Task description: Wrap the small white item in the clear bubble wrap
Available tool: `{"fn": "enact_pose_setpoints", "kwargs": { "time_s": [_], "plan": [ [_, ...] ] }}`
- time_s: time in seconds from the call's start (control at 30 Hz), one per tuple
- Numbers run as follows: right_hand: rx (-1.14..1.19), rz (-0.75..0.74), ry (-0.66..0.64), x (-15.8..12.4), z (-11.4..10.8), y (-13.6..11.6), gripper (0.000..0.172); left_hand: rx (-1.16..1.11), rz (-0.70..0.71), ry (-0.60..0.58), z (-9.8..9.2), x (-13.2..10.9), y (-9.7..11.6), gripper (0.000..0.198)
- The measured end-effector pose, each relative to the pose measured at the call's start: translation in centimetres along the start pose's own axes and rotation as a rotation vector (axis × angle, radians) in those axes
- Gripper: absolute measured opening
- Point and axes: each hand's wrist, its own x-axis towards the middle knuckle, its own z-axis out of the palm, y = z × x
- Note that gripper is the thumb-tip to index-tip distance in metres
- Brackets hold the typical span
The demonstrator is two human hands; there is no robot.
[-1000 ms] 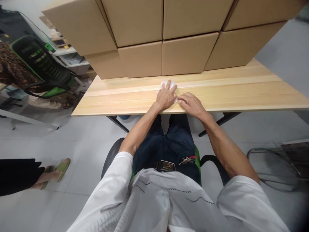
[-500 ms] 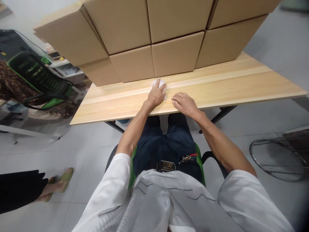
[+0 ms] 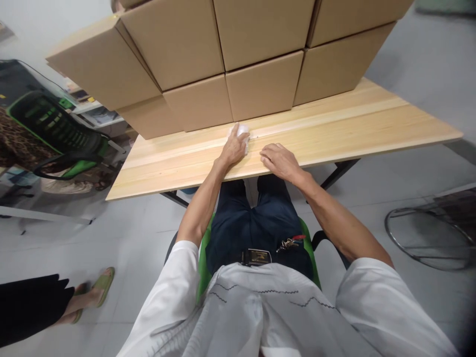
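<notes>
Here we see the left hand (image 3: 235,148) laid palm-down, fingers extended, on a small crumpled white tissue or cloth (image 3: 242,132) that rests on the pale wooden desk (image 3: 353,126). The hand presses the white wad flat rather than closing round it; only the far edge of the wad shows beyond the fingertips, at about 12 o'clock from the knuckles. The right hand (image 3: 279,159) lies just beside, at 3 o'clock of the left, palm down on the bare wood, fingers loosely curled, holding nothing and apart from the wad.

Behind the wad, at 12 o'clock and near it, we note a stacked wall of plain brown cardboard boxes (image 3: 256,89) standing on the desk. At 9 o'clock, off the desk, stands a black and green mesh office chair (image 3: 63,134); at 8 o'clock, on the grey tiled floor (image 3: 122,238), another person's foot in a green sandal (image 3: 97,287) appears. A round metal frame (image 3: 427,238) lies on the floor at 4 o'clock.

In our judgement the chief risks are these: the light wad could slip from under the flat palm, since no finger pinches it, and a forward push could drive it against the foot of the boxes.
</notes>
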Motion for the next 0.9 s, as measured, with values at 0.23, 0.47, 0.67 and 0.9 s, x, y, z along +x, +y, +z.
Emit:
{"fn": "enact_pose_setpoints", "kwargs": {
  "time_s": [0.23, 0.47, 0.67, 0.9],
  "plan": [
    [-0.041, 0.006, -0.034, 0.3, -0.4, -0.8, 0.046, 0.034, -0.055, -0.03, -0.9, -0.5, -0.3, 0.056],
    [-0.073, 0.036, -0.101, 0.4, -1.5, -1.9, 0.042, 0.032, -0.099, -0.039, -1.3, -0.5, -0.4, 0.071],
    [-0.129, 0.086, -0.151, 3.0, -1.8, -3.3, 0.04, -0.074, -0.078, -0.013, -1.3, -0.7, -0.8, 0.073],
    [-0.159, 0.101, -0.145, 6.4, -0.1, -3.3, 0.046, -0.02, -0.102, -0.02, -1.2, -0.7, -0.7, 0.07]
  ]
}}
